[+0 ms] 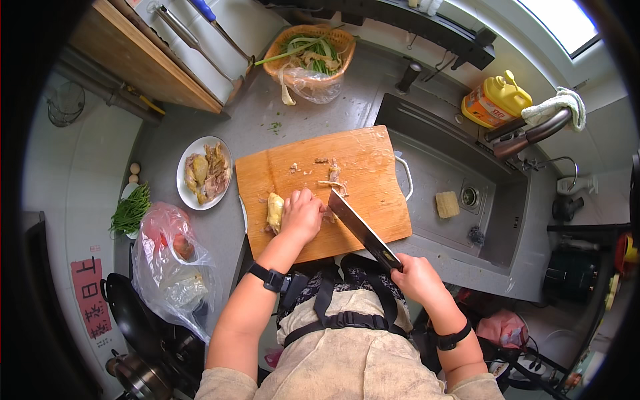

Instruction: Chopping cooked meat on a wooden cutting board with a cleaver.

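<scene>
My right hand (pixel 419 279) is closed round the handle of a cleaver (pixel 361 224), whose blade points up and left over the wooden cutting board (pixel 320 145). My left hand (pixel 303 215) rests on the board left of the blade, fingers bent down on a piece of meat; the fingers hide most of it. Against that hand's left side lies a yellow-skinned piece of cooked poultry (pixel 274 212). Scraps of meat and bone (pixel 334 175) lie above the blade's tip. Left of the board, an oval white plate (pixel 225 197) holds more poultry pieces.
A sink (pixel 425 220) with a sponge (pixel 447 204) lies right of the board, under a faucet (pixel 542 131). Behind stands a basket of greens (pixel 310 82). A plastic bag (pixel 172 260), green vegetables (pixel 131 210) and eggs (pixel 134 173) are at the left, near a wok (pixel 131 305).
</scene>
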Available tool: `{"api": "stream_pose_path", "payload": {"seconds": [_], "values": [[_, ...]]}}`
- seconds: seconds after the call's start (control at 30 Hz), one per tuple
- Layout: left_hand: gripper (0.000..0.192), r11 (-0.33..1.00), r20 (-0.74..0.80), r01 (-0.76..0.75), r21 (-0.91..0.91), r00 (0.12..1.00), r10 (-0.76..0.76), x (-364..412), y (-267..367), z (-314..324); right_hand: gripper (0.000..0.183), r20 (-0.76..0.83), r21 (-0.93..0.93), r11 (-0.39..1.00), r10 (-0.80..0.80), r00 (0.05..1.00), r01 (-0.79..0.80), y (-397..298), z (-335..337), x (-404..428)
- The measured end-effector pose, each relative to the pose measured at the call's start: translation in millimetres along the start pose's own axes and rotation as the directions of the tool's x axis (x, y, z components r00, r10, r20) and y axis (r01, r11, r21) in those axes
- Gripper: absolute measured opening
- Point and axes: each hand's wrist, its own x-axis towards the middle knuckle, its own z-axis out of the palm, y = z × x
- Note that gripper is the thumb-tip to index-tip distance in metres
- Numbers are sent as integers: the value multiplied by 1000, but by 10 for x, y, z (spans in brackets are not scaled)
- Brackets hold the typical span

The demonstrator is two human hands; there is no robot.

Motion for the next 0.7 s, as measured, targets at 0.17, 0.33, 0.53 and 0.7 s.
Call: {"api": "stream_pose_path", "payload": {"seconds": [0.17,0.33,0.53,0.7], "values": [[6,994,16,-102,44,995,101,-32,-49,-44,16,-16,4,1000,-18,1000,18,31,28,11],[10,956,216,-251,154,952,215,-69,-173,-144,16,-19,20,1000,1,1000,-1,37,48,6],[6,976,205,-205,79,961,185,-67,-176,-297,18,-65,43,999,24,998,-21,76,38,-4],[12,990,125,-141,3,982,140,-50,-153,-256,19,-79,76,997,20,997,-14,69,-14,-59]]}}
